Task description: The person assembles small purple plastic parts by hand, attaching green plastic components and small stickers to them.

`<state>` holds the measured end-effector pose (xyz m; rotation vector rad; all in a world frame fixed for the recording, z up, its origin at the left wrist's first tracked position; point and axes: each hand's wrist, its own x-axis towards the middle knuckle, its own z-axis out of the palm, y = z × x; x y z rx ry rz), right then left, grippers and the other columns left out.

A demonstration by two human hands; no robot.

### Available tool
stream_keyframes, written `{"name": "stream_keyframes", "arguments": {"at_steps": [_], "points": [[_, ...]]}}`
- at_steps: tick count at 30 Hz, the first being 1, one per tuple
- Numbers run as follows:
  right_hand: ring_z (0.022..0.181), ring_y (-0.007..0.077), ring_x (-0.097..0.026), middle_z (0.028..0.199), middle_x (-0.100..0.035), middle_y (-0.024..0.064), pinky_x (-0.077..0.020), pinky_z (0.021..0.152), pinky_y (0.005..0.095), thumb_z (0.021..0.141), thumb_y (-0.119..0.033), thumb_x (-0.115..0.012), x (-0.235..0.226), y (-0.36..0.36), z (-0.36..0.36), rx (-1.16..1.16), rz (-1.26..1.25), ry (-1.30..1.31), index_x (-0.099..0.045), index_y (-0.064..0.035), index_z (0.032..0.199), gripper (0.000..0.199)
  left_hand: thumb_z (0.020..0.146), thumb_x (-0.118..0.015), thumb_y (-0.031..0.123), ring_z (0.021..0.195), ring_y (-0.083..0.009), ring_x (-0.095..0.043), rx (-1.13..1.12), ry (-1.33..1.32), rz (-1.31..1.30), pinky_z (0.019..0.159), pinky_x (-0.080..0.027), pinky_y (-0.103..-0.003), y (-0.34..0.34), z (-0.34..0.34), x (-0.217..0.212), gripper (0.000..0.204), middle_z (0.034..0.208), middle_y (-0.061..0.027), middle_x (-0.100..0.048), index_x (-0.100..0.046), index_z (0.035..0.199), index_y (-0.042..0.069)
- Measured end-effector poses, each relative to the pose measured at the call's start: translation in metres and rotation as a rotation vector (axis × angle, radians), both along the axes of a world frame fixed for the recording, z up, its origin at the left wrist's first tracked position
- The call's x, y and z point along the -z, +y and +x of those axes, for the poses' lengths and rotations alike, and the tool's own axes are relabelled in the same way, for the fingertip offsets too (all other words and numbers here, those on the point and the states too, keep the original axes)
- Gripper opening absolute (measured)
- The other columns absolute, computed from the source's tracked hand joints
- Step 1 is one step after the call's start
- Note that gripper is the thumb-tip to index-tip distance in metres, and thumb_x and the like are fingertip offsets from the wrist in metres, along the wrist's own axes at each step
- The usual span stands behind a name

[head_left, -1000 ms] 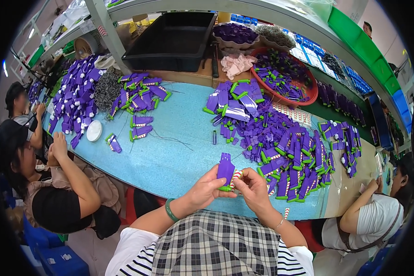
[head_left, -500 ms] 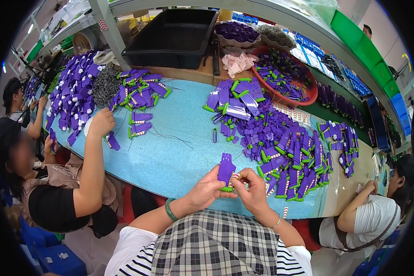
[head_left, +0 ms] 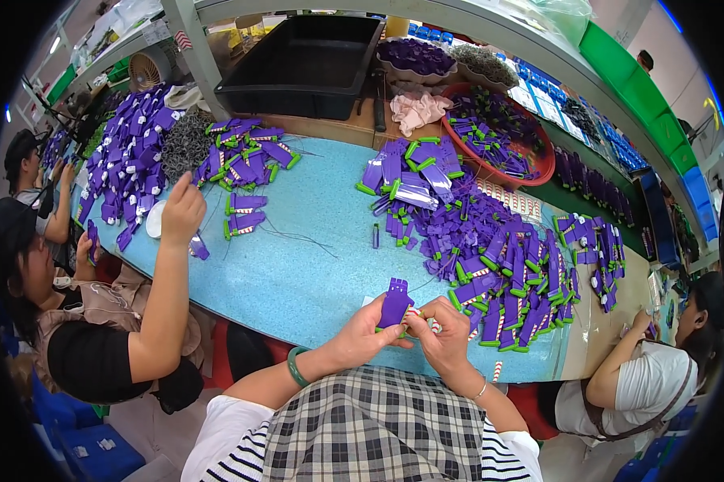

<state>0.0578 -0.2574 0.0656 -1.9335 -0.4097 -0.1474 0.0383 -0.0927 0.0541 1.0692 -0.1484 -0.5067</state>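
My left hand point(head_left: 360, 336) is closed round a flat purple plastic piece point(head_left: 395, 304) whose green end is mostly hidden by my fingers. Against the lower right side of that piece, my right hand point(head_left: 446, 337) pinches a red-and-white striped strip point(head_left: 413, 312). Whether the strip is stuck to the piece, I cannot tell. Just beyond my right hand lies a heap of purple pieces with green ends point(head_left: 511, 301), several of them bearing similar striped strips.
Small purple parts point(head_left: 450, 233) are heaped beyond. A red basin point(head_left: 545, 165) and a black tray point(head_left: 290, 103) stand at the back. At left, a co-worker's arm point(head_left: 163, 297) reaches over the blue table point(head_left: 290, 277). Another person point(head_left: 643, 369) sits at right.
Both my hands stay close together; the purple piece has dropped slightly, and more of the striped strip shows at my right fingers. The left co-worker's hand has risen a little off the table.
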Motion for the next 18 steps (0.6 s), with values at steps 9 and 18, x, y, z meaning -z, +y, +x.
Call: {"name": "stream_keyframes", "arguments": {"at_steps": [9, 18], "points": [[0.066, 0.0206, -0.057, 0.074, -0.060, 0.0095, -0.0436, 0.054, 0.0307, 0.072, -0.012, -0.072, -0.003, -0.008, 0.006, -0.061, -0.165, -0.201, -0.059, -0.0027, 0.080, 0.018, 0.094, -0.047, 0.010, 0.103, -0.0146, -0.054, 0.046, -0.085, 0.008, 0.083, -0.054, -0.033, 0.000, -0.002, -0.001, 0.031, 0.113, -0.0059, -0.050, -0.039, 0.123, 0.003], [0.091, 0.0189, -0.060, 0.103, -0.060, 0.0117, -0.0476, 0.080, 0.0310, 0.069, -0.018, -0.073, 0.004, -0.001, 0.011, -0.400, -0.010, 0.225, -0.055, 0.0021, 0.111, 0.050, 0.097, -0.032, 0.038, 0.046, -0.0121, -0.040, 0.243, 0.553, -0.431, 0.040, -0.031, -0.026, -0.013, -0.003, -0.003, 0.038, 0.057, -0.0023, -0.040, -0.046, 0.079, 0.008]]}}
